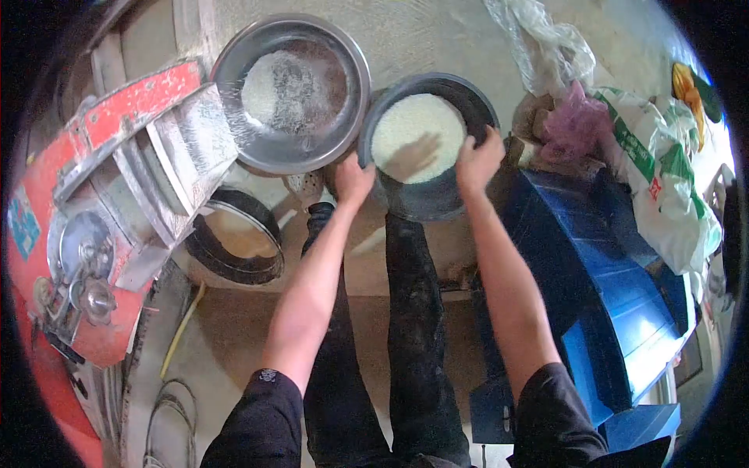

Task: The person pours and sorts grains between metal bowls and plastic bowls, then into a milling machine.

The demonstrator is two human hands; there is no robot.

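A dark basin point(421, 201) of white grain that looks like rice point(441, 125) is between my two hands. My left hand point(355, 181) is closed at its left rim, close to the edge of the metal basin. On the right rim, my right hand point(479, 162) grips with the thumb inside and the fingers over the edge. A hand-shaped shadow falls across the grain. Left of it stands a wide metal basin point(335, 136) with a smaller heap of white grain point(261, 90), under the chute point(207, 125) of a red machine; specks of grain blur over it.
The red machine point(140, 93) takes up the left side. Near my feet lies a round black-rimmed pan or sieve point(234, 269). A blue machine point(624, 312) stands at right, beside a pink plastic bag point(577, 125), a white-green sack point(651, 160) and clear plastic point(546, 39).
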